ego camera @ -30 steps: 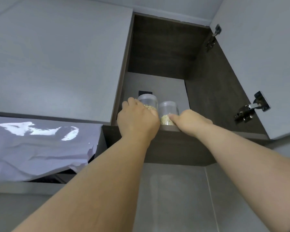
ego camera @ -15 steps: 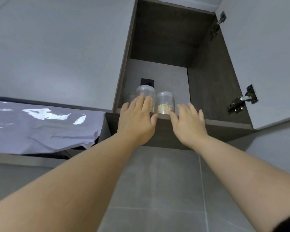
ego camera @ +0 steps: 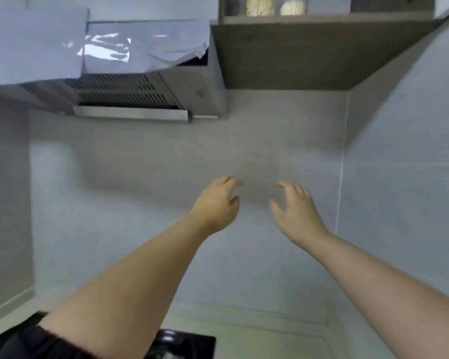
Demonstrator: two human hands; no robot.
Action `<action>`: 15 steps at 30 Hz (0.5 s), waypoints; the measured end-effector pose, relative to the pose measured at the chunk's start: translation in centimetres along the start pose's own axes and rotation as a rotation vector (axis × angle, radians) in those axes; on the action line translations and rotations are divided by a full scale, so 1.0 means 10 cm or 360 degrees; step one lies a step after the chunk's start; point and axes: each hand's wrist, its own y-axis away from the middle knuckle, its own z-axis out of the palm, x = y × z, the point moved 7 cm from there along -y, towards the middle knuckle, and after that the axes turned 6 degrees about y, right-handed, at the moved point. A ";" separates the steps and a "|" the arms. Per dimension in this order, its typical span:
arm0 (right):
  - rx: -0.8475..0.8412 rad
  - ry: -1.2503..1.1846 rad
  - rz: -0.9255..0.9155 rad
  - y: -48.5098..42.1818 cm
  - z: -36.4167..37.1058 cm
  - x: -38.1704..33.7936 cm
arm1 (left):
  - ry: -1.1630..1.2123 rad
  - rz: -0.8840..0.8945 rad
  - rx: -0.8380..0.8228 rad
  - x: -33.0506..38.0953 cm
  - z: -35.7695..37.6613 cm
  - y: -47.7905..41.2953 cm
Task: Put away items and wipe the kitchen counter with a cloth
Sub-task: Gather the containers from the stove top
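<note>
In front of tiled wall, mid-frame: left hand (ego camera: 217,203) & right hand (ego camera: 298,211) apart, both empty, fingers loosely curled. Jar (ego camera: 259,6) & 2nd jar (ego camera: 293,7), pale contents, side by side on cupboard shelf (ego camera: 347,19) at top. Range hood (ego camera: 130,99) left of cupboard. Tabletop (ego camera: 270,338) below.

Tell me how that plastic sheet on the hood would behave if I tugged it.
Probably floppy: the plastic sheet is creased and sags over the hood. Likely light and thin, since its right corner hangs loose. Its glossy glare suggests a slick surface, so a pinch may slip.
</note>
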 end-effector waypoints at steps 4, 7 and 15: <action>-0.0366 -0.0188 0.0037 0.68 0.74 -0.18 | 0.0028 -0.0280 -0.0072 -0.44 0.25 0.87; -0.0565 -0.0280 0.0073 0.99 1.18 -0.37 | 0.0035 -0.0469 -0.0115 -0.80 0.27 1.41; -0.1011 -0.0415 0.0059 1.70 2.66 -1.36 | -0.0001 -0.0833 -0.0339 -2.11 0.08 2.60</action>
